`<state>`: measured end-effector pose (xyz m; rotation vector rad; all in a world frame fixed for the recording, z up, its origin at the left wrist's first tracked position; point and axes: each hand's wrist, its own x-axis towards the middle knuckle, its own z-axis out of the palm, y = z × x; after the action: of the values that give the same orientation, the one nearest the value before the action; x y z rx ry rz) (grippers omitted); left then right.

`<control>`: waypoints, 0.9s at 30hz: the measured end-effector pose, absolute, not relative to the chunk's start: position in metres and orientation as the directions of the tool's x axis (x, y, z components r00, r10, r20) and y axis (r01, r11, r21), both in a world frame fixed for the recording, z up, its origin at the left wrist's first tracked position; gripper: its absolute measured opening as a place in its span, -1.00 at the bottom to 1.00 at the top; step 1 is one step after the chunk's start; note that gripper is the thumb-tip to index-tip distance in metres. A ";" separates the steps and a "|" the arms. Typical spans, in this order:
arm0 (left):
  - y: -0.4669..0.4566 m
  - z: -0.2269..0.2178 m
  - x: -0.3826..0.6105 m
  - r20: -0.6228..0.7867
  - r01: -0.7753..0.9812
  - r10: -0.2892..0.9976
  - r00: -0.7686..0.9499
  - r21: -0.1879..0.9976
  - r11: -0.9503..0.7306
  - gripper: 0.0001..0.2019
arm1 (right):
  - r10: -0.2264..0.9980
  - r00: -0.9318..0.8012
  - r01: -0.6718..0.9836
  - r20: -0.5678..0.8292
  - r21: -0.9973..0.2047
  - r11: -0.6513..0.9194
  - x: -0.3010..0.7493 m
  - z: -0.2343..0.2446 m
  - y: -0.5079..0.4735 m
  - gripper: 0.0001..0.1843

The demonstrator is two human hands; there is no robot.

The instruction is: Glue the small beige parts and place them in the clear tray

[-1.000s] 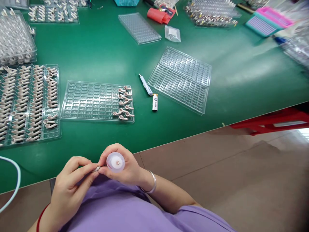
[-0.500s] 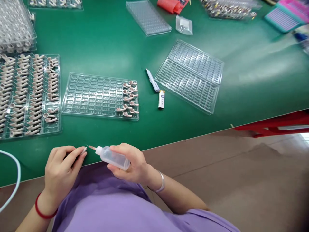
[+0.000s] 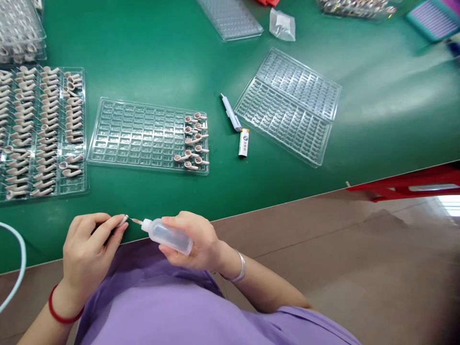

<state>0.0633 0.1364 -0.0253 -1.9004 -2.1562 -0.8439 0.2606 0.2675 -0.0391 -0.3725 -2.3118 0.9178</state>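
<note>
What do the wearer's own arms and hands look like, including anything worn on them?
Both hands are ungloved and the visible forearms uncovered. A red band circles the wrist of the left hand; a plain silver bangle is at the right hand's wrist. The right sleeve is short and purple.

A green surface (image 3: 151, 57) is brightly lit and streaked with pale glare at right, while the tiled floor (image 3: 323, 249) is left dimmer, softly blurred.
</note>
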 end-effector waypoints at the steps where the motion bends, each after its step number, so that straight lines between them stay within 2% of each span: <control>1: 0.136 -0.025 0.063 0.462 0.949 0.866 -0.190 0.311 0.043 -0.82 | 0.466 -0.766 0.033 0.442 -0.697 0.717 0.261 -0.039 0.267 -0.73; 3: 0.136 -0.025 0.064 0.460 0.951 0.868 -0.187 0.307 0.042 -0.82 | 0.468 -0.744 0.013 0.477 -0.689 0.725 0.260 -0.038 0.267 -0.69; 5: 0.137 -0.025 0.064 0.461 0.953 0.869 -0.180 0.301 0.037 -0.82 | 0.465 -0.732 0.008 0.498 -0.676 0.737 0.259 -0.036 0.268 -0.74; 8: 0.137 -0.025 0.064 0.462 0.954 0.870 -0.172 0.299 0.030 -0.82 | 0.464 -0.748 0.042 0.475 -0.664 0.747 0.258 -0.034 0.269 -0.85; 11: 0.137 -0.025 0.063 0.464 0.955 0.870 -0.168 0.296 0.026 -0.81 | 0.464 -0.756 0.068 0.462 -0.650 0.757 0.258 -0.035 0.269 -0.85; 20: 0.137 -0.026 0.063 0.453 0.945 0.870 -0.197 0.324 0.045 -0.81 | 0.460 -0.697 -0.031 0.550 -0.663 0.748 0.263 -0.044 0.267 -0.47; 24: 0.133 -0.022 0.066 0.444 0.909 0.850 -0.285 0.405 0.093 -0.80 | 0.572 -0.673 -0.057 0.470 -0.803 0.593 0.269 -0.043 0.265 -0.45; 27: 0.124 -0.014 0.076 0.373 0.806 0.839 -0.397 0.579 0.124 -0.76 | 0.653 -0.666 -0.049 0.360 -0.895 0.443 0.270 -0.042 0.259 -0.43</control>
<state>0.0763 0.1245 -0.0135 -1.7487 -2.3884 -1.1783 0.2695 0.2588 -0.0415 -0.5061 -1.9863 1.2643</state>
